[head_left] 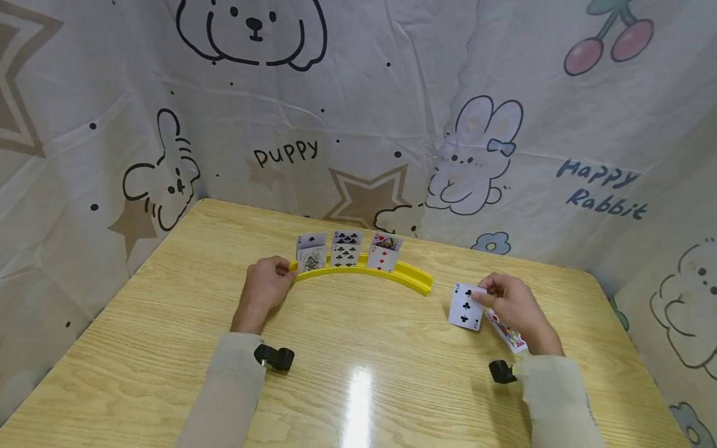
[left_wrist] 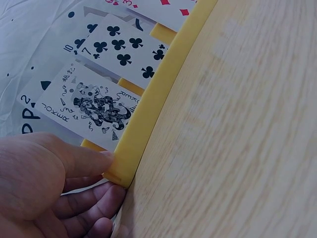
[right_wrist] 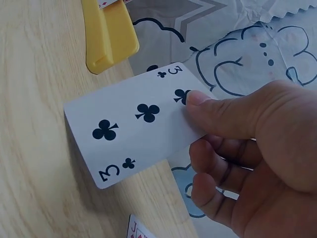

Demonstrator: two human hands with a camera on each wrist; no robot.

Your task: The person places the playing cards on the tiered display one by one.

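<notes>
A curved yellow card holder (head_left: 411,279) stands on the table with playing cards upright in two rows. A joker (left_wrist: 91,106) and a seven of clubs (left_wrist: 124,52) are in front, beside a three of diamonds (head_left: 383,258). My left hand (head_left: 267,286) grips the holder's left end, thumb on top and fingers against the end. Right of the holder, my right hand (head_left: 515,308) pinches a three of clubs (right_wrist: 133,126) by one edge, tilted above the table. The thumb partly covers one club mark. Below that hand lies a face card (head_left: 506,331), partly hidden by it.
Behind the front row stand a two of spades (head_left: 310,240), a ten of clubs (head_left: 347,236) and a red queen (head_left: 388,240). A wooden table (head_left: 358,336) bears everything. Printed cloth (head_left: 358,93) hangs along its back and sides.
</notes>
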